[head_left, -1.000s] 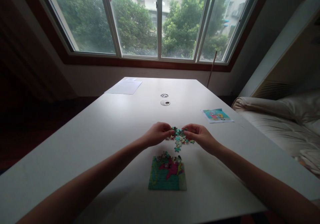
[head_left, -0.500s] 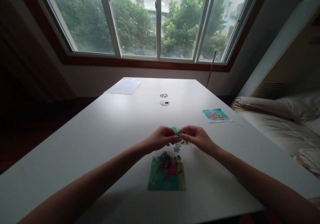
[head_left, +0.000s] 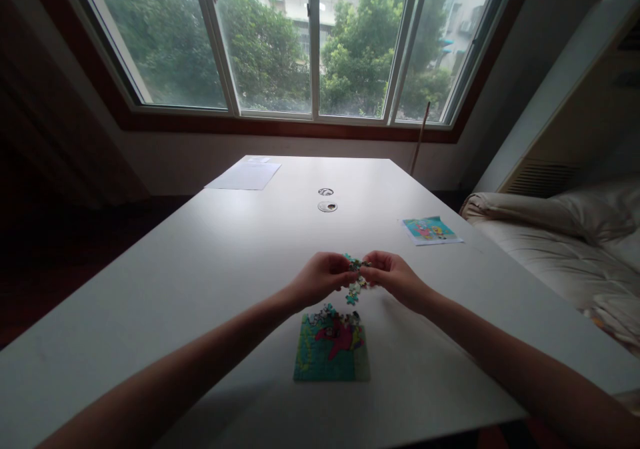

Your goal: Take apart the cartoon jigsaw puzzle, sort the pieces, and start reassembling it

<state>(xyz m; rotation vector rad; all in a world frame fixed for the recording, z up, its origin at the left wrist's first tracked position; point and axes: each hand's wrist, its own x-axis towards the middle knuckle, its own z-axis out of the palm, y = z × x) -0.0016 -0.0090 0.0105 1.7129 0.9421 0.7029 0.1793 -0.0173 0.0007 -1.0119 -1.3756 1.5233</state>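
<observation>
My left hand (head_left: 320, 279) and my right hand (head_left: 393, 277) meet over a small heap of loose puzzle pieces (head_left: 355, 292) on the white table (head_left: 200, 255). Both hands have their fingers curled together, pinching pieces of the heap between them. Just nearer me lies a partly built jigsaw puzzle (head_left: 331, 349), teal with a pink figure, its top edge ragged. Most of the heap is hidden behind my fingers.
A small colour picture card (head_left: 431, 229) lies at the right of the table. A white sheet of paper (head_left: 245, 175) rests at the far left. Two round cable ports (head_left: 327, 200) sit mid-table. A pale sofa (head_left: 570, 242) stands to the right, windows behind.
My hands have drawn closer together, gathering the scattered pieces into a tighter clump between the fingertips. The built puzzle has not moved.
</observation>
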